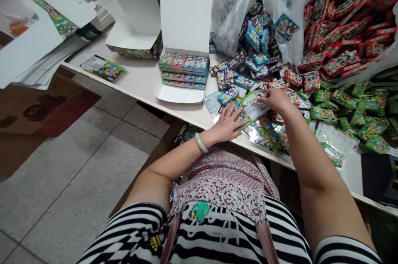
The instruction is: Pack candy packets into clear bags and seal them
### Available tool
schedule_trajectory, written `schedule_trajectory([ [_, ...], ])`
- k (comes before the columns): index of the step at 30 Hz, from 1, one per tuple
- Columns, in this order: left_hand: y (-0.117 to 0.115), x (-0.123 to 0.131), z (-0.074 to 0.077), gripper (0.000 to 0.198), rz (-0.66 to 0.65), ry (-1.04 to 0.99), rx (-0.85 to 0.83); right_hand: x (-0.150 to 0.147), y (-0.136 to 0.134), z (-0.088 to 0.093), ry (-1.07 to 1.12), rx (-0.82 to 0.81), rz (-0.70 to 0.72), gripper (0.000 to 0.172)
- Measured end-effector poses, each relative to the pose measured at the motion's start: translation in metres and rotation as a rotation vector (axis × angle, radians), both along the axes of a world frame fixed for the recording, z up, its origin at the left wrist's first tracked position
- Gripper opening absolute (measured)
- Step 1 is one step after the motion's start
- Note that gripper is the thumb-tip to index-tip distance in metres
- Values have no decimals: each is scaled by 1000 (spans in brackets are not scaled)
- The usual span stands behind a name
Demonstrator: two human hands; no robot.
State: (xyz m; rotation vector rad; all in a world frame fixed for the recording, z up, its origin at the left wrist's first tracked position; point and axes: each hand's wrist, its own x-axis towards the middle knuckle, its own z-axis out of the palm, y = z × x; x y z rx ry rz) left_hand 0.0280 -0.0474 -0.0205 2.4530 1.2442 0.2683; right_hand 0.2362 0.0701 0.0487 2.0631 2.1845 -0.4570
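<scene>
My left hand (228,126) lies with fingers spread on a flat, clear-windowed plastic pouch (249,109) with green printed edges, near the front of the table. At the pouch's far right part, my right hand (276,99) has its thumb and fingers pinched together; exactly what lies between the fingertips is partly hidden. A small blue candy box (228,96) rests just beyond the left fingers. Red candy boxes (292,77) lie past the right hand. More printed pouches (269,135) are spread under and beside the right forearm.
An open white display carton (184,95) holds stacked packs (184,65); another open carton (133,34) stands behind it. Clear bags hold blue and purple boxes (256,34) and red boxes (348,23). Green boxes (362,110) pile at right. Flat white cartons (40,44) extend past the table's left edge.
</scene>
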Motion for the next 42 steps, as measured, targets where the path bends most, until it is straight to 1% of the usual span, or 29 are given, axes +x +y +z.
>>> schedule_trajectory([
  [2, 1, 0, -3, 49, -19, -53, -6, 9, -9, 7, 23, 43, 15, 20],
  [4, 8, 2, -4, 50, -27, -152, 18, 20, -21, 15, 71, 84, 31, 23],
  [6, 20, 5, 2, 54, 22, -300, 99, 30, -34, 26, 134, 140, 30, 27],
  [8, 37, 9, 16, 59, 103, -439, 196, 39, -50, 41, 211, 209, 36, 30],
  [9, 46, 11, 26, 59, 125, -482, 219, 43, -58, 49, 255, 252, 39, 30],
  [10, 53, 14, 37, 54, 120, -506, 208, 46, -66, 58, 299, 296, 43, 30],
  [12, 62, 21, 59, 33, 32, -527, 105, 52, -82, 72, 409, 381, 41, 30],
  [13, 63, 24, 69, 25, -15, -542, 54, 55, -89, 76, 498, 409, 26, 28],
  [14, 62, 28, 76, 23, -51, -562, 19, 58, -95, 78, 618, 417, 7, 24],
  [15, 59, 31, 82, 23, -69, -582, 8, 60, -99, 77, 754, 399, -8, 22],
  [16, 56, 33, 85, 23, -72, -596, 23, 62, -102, 74, 883, 351, -10, 24],
  [17, 51, 35, 87, 22, -70, -593, 51, 63, -105, 69, 978, 282, 3, 28],
  [18, 47, 36, 87, 22, -74, -567, 79, 63, -106, 63, 1023, 201, 30, 32],
  [20, 41, 36, 84, 22, -104, -483, 130, 62, -106, 49, 993, 76, 77, 35],
  [23, 35, 33, 79, 25, -103, -412, 278, 59, -104, 33, 986, 34, 72, 41],
  [26, 33, 31, 76, 38, -108, -337, 454, 57, -101, 27, 1112, -12, 85, 45],
  [27, 33, 30, 75, 41, -122, -292, 474, 56, -101, 26, 1151, -31, 97, 45],
  [29, 33, 28, 72, 38, -140, -212, 449, 52, -100, 25, 1199, -49, 126, 45],
  [32, 35, 25, 65, 32, -115, -211, 385, 44, -100, 23, 1171, 1, 152, 45],
  [33, 36, 23, 63, 32, -103, -245, 372, 41, -101, 22, 1139, 45, 144, 45],
  [34, 36, 21, 61, 31, -85, -296, 360, 39, -104, 22, 1101, 126, 127, 44],
  [35, 37, 18, 60, 30, -58, -359, 344, 38, -107, 21, 1062, 243, 106, 42],
  [37, 37, 13, 58, 27, 38, -513, 298, 36, -115, 17, 1005, 550, 32, 36],
  [38, 37, 12, 58, 26, 102, -597, 263, 35, -119, 13, 1000, 685, -16, 38],
  [39, 36, 11, 58, 25, 165, -681, 219, 33, -123, 10, 1021, 755, -59, 45],
  [40, 35, 12, 59, 25, 217, -757, 164, 31, -127, 5, 1072, 737, -86, 53],
  [41, 34, 14, 59, 25, 255, -823, 101, 28, -130, 0, 1141, 635, -93, 59],
  [42, 33, 17, 60, 25, 278, -880, 29, 24, -132, -6, 1213, 483, -86, 60],
])
